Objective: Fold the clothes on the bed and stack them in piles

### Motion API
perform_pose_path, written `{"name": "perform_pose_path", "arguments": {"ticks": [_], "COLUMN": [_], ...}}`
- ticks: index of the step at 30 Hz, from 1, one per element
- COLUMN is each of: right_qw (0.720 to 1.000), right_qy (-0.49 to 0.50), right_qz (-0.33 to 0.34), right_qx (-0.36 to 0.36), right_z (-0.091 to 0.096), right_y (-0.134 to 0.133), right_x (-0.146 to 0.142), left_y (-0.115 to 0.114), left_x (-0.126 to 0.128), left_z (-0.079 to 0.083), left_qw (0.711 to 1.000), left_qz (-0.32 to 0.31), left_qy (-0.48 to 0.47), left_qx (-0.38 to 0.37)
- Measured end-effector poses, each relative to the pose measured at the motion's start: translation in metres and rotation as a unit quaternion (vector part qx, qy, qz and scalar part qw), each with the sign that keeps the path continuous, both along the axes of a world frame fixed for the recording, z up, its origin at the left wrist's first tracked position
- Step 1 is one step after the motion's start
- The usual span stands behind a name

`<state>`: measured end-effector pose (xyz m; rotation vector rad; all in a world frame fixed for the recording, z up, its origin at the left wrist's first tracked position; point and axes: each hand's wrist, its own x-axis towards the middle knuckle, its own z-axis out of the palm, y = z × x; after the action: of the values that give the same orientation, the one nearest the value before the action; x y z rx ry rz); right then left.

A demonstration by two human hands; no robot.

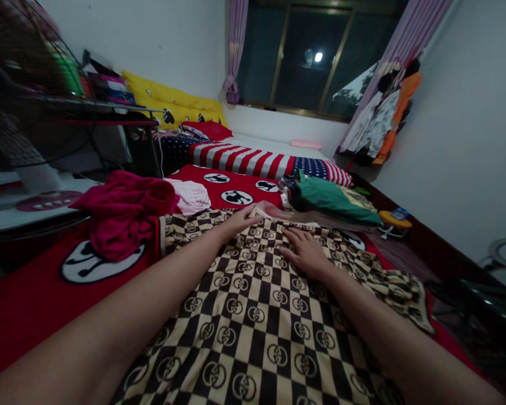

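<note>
A black and beige checkered garment (253, 315) lies spread out on the red bed cover (29, 309) in front of me. My left hand (241, 218) reaches to its far edge, fingers closed in a pinch on the cloth there. My right hand (304, 251) lies flat on the garment a little nearer, fingers stretched out and pressing the cloth. A crumpled magenta garment (122, 211) sits to the left, with a pale pink one (191, 197) beside it.
A stack of folded clothes with a green piece (335, 199) on top lies at the far right of the bed. A fan (21, 112) stands close on the left. Striped bedding (253, 158) and yellow pillows (172, 104) lie further back. Clothes (383, 121) hang by the window.
</note>
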<state>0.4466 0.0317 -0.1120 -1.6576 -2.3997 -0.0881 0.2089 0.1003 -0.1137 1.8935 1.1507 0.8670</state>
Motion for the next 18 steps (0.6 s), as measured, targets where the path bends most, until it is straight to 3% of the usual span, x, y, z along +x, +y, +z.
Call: {"name": "perform_pose_path", "arguments": {"ticks": [3,6,8,11,15,18], "right_qw": [0.999,0.998,0.998,0.999,0.999,0.999], "right_qy": [-0.031,-0.039,-0.041,-0.041,-0.042,-0.036], "right_qz": [-0.036,-0.039,-0.036,-0.029,0.003,0.012], "right_qx": [0.01,0.008,0.011,0.015,-0.016,-0.027], "right_z": [-0.012,-0.017,-0.017,-0.014,-0.002,0.016], "right_y": [-0.001,-0.003,-0.002,0.001,0.011,0.017], "right_x": [-0.001,-0.001,-0.001,0.001,0.004,-0.005], "left_y": [0.004,0.006,0.003,-0.014,-0.063,-0.106], "left_x": [-0.019,-0.038,-0.05,-0.069,-0.103,-0.131], "left_z": [0.016,0.036,0.05,0.068,0.081,0.079], "left_qw": [0.956,0.902,0.901,0.943,0.977,0.985], "left_qz": [0.012,0.057,0.069,0.038,-0.01,0.029], "left_qy": [-0.251,-0.344,-0.335,-0.248,-0.132,-0.07], "left_qx": [-0.153,-0.254,-0.266,-0.218,-0.166,-0.157]}}
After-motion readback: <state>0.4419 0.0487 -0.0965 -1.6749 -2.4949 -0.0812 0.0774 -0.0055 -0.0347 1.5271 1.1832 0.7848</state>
